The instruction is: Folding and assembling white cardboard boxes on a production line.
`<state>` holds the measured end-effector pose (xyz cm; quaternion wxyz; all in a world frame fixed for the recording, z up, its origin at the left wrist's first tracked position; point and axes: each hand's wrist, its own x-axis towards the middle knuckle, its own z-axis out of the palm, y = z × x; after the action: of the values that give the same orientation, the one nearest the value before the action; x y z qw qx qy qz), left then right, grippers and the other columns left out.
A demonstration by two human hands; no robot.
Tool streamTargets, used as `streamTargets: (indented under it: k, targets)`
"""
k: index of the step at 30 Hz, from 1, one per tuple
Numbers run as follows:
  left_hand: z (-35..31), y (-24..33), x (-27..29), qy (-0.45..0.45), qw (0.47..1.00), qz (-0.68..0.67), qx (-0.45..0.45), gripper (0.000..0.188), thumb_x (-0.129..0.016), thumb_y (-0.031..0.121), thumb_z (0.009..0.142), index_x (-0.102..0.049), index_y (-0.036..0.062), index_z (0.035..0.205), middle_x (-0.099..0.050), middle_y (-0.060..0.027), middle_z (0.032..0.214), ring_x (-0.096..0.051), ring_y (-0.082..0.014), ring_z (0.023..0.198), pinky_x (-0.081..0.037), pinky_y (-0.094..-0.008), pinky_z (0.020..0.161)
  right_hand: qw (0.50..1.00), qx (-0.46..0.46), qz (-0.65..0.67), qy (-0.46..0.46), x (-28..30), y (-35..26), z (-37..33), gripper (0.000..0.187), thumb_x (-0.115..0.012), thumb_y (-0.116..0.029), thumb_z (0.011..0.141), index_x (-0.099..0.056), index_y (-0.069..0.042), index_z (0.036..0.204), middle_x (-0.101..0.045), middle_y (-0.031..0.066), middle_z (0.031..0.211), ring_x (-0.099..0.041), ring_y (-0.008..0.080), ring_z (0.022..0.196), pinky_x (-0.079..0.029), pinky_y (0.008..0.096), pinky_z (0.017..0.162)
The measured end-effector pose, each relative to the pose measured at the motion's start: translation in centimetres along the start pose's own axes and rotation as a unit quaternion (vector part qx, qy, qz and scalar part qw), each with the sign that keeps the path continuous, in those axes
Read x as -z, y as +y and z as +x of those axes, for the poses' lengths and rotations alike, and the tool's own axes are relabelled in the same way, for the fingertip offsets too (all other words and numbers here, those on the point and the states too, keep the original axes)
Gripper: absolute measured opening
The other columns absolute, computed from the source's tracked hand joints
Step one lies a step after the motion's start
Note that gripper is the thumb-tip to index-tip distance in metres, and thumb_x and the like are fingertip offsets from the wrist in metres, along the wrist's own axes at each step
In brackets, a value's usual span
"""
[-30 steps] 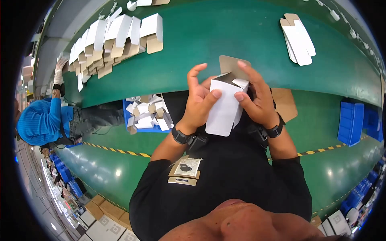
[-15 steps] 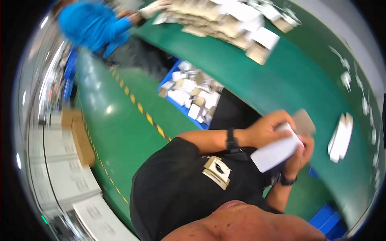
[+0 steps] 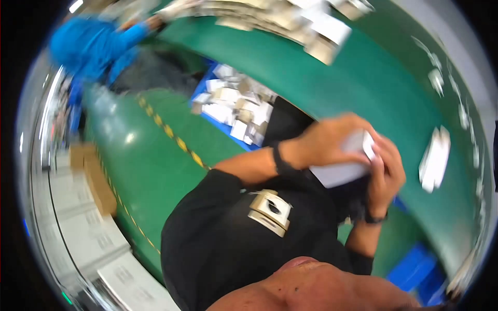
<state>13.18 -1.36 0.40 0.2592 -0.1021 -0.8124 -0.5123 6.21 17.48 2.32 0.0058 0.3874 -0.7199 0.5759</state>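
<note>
A white carton is held in front of my chest, over the table's near edge. My left hand grips it from the left and across its upper side, hiding part of it. At the carton's right end, my right hand has thumb and fingers pressed against a small white end flap. Motion blur softens both hands and the flap. A dark band circles my left wrist, and a dark watch sits on the right one.
On the green table, flat white cartons lie at right, with white cables beyond. More cartons are piled at the far side. A blue bin holds small boxes. A co-worker in blue is at far left.
The brown inner flap that stood out at the carton's end is no longer visible. Both hands have come together around that end, and the carton has turned. The whole view has shifted slightly.
</note>
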Motion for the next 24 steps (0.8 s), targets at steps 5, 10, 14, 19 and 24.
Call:
streamTargets:
  k: [5,10,14,19,24]
  targets:
    - [-0.1,-0.5,0.4,-0.003,0.999,-0.036,0.017,0.057,-0.089,0.025,0.074,-0.060,0.0041,0.118,-0.066,-0.0151,0.113,-0.068,-0.0232,0.098,-0.056,-0.0318,0.079,0.992,-0.097,0.076,0.004,-0.4,0.0,1.4,0.015,-0.064,-0.006,0.092,-0.072,0.003,0.102,-0.071,0.0192,0.111,-0.067,0.0258,0.104,-0.051,0.0347,0.091]
    - [0.0,-2.1,0.2,-0.025,0.999,-0.041,0.024,0.049,-0.086,0.023,0.079,-0.060,0.0047,0.117,-0.066,-0.0150,0.113,-0.067,-0.0219,0.098,-0.056,-0.0311,0.077,0.981,-0.133,0.142,-0.027,-0.5,1.0,1.2,0.017,-0.064,-0.006,0.093,-0.073,0.003,0.105,-0.070,0.0193,0.115,-0.067,0.0259,0.106,-0.051,0.0345,0.092]
    - [-0.8,-3.6,1.7,-0.005,0.999,-0.010,0.053,0.037,-0.080,0.016,0.083,-0.063,0.0053,0.113,-0.065,-0.0137,0.113,-0.066,-0.0248,0.101,-0.054,-0.0348,0.085,0.990,-0.094,0.088,-0.063,-2.4,1.3,1.8,0.022,-0.064,-0.005,0.093,-0.072,0.003,0.111,-0.068,0.0202,0.122,-0.065,0.0289,0.113,-0.049,0.0356,0.099]
    - [0.8,-5.5,2.4,-0.005,0.998,-0.064,0.023,0.030,-0.078,0.018,0.085,-0.064,0.0057,0.108,-0.065,-0.0132,0.112,-0.061,-0.0301,0.109,-0.050,-0.0370,0.093,0.995,-0.071,-0.007,-0.068,-3.9,2.3,2.7,0.023,-0.060,-0.005,0.096,-0.070,0.006,0.115,-0.066,0.0215,0.127,-0.063,0.0302,0.119,-0.046,0.0383,0.104]
    - [-1.3,-4.8,1.4,0.017,0.996,-0.087,0.028,0.028,-0.071,0.022,0.092,-0.059,0.0084,0.114,-0.059,-0.0128,0.125,-0.061,-0.0306,0.110,-0.051,-0.0373,0.090,0.994,-0.080,0.071,-0.030,-5.0,4.2,0.7,0.022,-0.060,-0.005,0.098,-0.067,0.006,0.115,-0.067,0.0217,0.123,-0.063,0.0325,0.119,-0.047,0.0409,0.103]
